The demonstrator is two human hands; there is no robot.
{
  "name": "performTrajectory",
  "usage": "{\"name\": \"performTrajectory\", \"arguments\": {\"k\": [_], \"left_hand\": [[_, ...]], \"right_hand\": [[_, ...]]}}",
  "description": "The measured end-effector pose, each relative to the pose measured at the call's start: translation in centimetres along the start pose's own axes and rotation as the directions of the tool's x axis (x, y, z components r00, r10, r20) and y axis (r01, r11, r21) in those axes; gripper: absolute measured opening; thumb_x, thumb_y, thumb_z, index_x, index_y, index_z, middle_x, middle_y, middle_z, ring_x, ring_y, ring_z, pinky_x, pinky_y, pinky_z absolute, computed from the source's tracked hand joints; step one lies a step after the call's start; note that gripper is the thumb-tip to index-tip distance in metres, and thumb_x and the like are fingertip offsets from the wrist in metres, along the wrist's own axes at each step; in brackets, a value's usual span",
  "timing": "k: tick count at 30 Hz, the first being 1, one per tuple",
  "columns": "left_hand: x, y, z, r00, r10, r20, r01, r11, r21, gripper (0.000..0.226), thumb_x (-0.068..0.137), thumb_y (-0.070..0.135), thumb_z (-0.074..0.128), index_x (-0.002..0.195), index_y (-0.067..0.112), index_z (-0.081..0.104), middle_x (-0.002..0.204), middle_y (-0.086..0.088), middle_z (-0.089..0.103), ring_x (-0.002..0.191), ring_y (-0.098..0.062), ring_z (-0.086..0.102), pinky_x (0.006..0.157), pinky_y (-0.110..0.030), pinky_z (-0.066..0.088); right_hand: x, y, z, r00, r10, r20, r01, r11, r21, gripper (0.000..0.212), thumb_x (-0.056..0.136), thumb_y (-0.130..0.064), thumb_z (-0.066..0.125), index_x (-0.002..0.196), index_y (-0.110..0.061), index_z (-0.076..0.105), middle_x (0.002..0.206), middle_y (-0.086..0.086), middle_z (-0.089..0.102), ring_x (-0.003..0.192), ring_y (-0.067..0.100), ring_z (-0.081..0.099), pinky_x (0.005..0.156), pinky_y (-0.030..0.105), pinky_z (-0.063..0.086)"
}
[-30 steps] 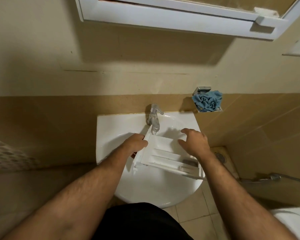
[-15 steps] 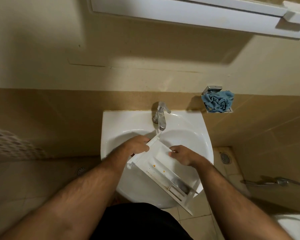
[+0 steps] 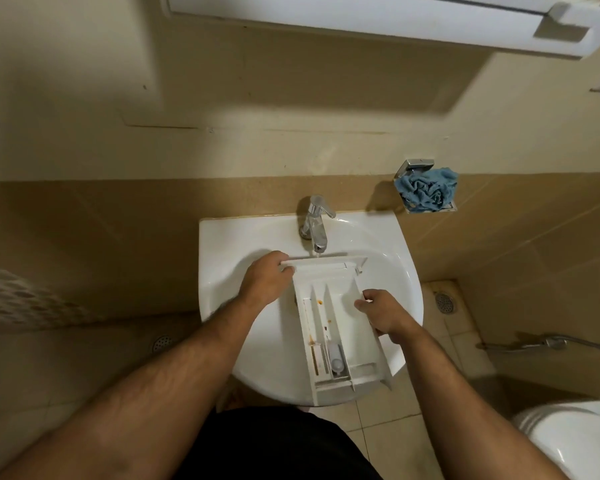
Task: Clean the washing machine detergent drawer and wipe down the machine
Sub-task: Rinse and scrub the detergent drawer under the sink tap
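We hold the white detergent drawer over the washbasin, its front panel under the tap; our left hand grips that panel, our right hand grips the side wall.

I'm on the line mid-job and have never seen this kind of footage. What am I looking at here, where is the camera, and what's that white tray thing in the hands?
There is no robot here: a person works with bare hands, and the one camera sits on their head, looking forward and down. So you see both forearms reaching away from you over a white washbasin with a chrome tap at its back. The white tray is the washing machine's detergent drawer, held over the basin with its front panel up under the tap. The left hand grips the panel's left end; the right hand grips the drawer's right side wall. Brownish spots show inside its compartments. On the wall to the right, a crumpled blue cloth sits in a small holder. A toilet shows at bottom right.
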State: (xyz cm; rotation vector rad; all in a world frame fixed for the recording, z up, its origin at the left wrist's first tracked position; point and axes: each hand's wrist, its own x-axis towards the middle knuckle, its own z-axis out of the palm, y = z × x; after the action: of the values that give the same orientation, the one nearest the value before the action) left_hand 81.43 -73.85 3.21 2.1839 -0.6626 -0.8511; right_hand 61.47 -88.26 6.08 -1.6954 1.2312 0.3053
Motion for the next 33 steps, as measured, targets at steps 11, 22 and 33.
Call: {"name": "performTrajectory", "arguments": {"k": [11,22,33], "left_hand": [[-2.3,-0.4,0.6,0.945,-0.203,0.255,0.231,0.969,-0.084,0.039,0.096,0.047,0.050,0.117,0.015,0.059,0.113,-0.005,0.065,0.103,-0.023,0.064,0.090,-0.041,0.055],[-3.0,-0.3,0.8,0.882,-0.172,0.439,0.274,0.945,-0.180,0.038,0.098,0.053,0.047,0.104,0.019,0.063,0.101,-0.003,0.071,0.091,-0.020,0.069,0.089,-0.043,0.056],[-1.6,-0.3,-2.2,0.902,-0.404,0.153,0.416,0.716,-0.561,0.066,0.098,0.064,0.027,0.133,0.014,0.051,0.116,-0.007,0.059,0.108,-0.027,0.060,0.088,-0.041,0.050]], "right_hand": [[-0.7,1.5,2.3,0.985,0.137,-0.109,-0.106,0.962,0.253,0.019,0.097,-0.008,0.050,0.105,0.002,0.062,0.081,0.012,0.061,0.070,0.025,0.059,0.061,0.037,0.055],[-2.1,3.1,3.4,0.952,0.303,-0.044,-0.230,0.801,0.552,0.012,0.085,0.005,0.046,0.092,-0.001,0.055,0.073,0.013,0.053,0.066,0.032,0.060,0.053,0.040,0.057],[-1.7,-0.3,6.8,0.938,0.320,-0.130,-0.025,0.440,0.898,0.031,0.082,0.011,0.044,0.109,0.002,0.054,0.093,0.016,0.056,0.076,0.030,0.060,0.062,0.047,0.060]]}}
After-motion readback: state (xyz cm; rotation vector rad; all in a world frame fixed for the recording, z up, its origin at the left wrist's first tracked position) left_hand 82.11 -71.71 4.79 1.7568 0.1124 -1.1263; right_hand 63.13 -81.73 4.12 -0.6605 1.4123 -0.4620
